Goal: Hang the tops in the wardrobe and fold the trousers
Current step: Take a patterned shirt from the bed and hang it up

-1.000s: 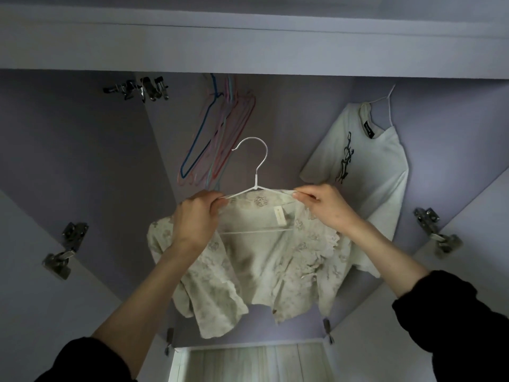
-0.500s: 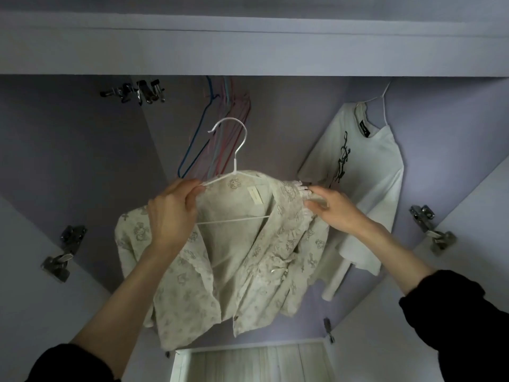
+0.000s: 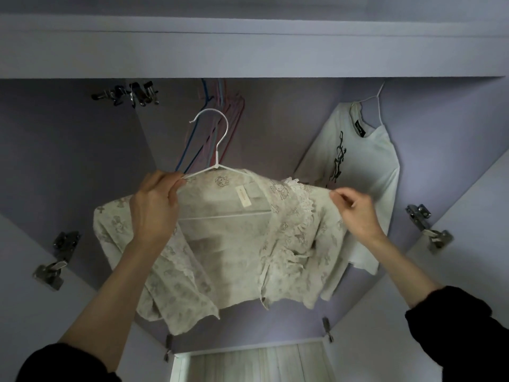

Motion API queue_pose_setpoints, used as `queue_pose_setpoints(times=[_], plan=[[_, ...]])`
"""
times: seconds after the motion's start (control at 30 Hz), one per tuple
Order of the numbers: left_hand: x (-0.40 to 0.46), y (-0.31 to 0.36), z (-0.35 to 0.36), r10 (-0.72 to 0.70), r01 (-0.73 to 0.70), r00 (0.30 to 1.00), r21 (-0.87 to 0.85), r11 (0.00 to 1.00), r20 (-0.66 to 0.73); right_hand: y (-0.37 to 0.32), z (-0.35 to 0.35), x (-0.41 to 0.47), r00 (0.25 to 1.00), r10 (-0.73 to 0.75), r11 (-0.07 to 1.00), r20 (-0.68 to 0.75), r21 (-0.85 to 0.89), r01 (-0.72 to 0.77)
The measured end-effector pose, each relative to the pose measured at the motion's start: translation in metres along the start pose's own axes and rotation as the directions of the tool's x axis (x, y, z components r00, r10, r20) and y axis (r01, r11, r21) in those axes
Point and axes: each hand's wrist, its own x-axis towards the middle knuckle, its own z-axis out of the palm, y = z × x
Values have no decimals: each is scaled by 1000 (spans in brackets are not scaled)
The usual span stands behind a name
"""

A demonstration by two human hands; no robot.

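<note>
1. Two hands raise a cream printed top (image 3: 242, 244) on a white hanger (image 3: 217, 164) inside the wardrobe (image 3: 275, 53); the step in hand appears to be hanging this top.
2. Left hand (image 3: 154, 208): fingers curled round the hanger's left arm and the cloth there.
3. Right hand (image 3: 355, 210): fingers pinch the top's right shoulder.
4. Next move, by judgement: lift the hook over the rail, between the empty coloured hangers (image 3: 220, 125) and the white T-shirt (image 3: 355, 172) already hung.
5. Hidden: the rail lies behind the wardrobe's front edge; no trousers are in view.
</note>
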Motion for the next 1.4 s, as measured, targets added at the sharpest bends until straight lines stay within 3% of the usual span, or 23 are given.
queue_pose_setpoints(times=[0.1, 0.2, 0.27, 0.33, 0.5, 0.67, 0.73, 0.87, 1.1, 1.4], plan=[[5, 7, 3, -30, 27, 999, -88, 996, -34, 6, 6, -12, 1000, -27, 964, 11, -265, 29], [6, 18, 7, -34, 33, 999, -176, 984, -5, -21, 8, -9, 973, -225, 937, 42, -266, 228], [6, 24, 11, -28, 32, 999, -213, 977, 25, -40, 13, 1, 911, -393, 847, 126, -337, 412], [6, 29, 15, -22, 33, 998, -234, 972, 52, -50, 18, 9, 889, -428, 824, 164, -333, 459], [2, 39, 26, 13, 37, 980, -242, 970, 200, -31, 14, 4, 950, -277, 929, 143, -214, 302], [-13, 51, 47, 95, -10, 895, -194, 981, 436, -5, -7, -10, 977, -185, 927, 106, -312, 210], [-16, 61, 52, 157, -68, 868, -201, 977, 471, 2, -19, -13, 988, -131, 924, 75, -351, 150], [-7, 87, 55, 304, -247, 866, -189, 950, 397, 11, -39, -11, 999, 34, 912, -18, -408, -38], [41, 137, 48, 547, -548, 832, -21, 836, 88, 15, -65, 14, 959, 247, 856, -141, -432, -284], [88, 164, 71, 451, -445, 890, 320, 836, 59, 2, -60, 70, 883, 362, 883, -300, -193, -428]])
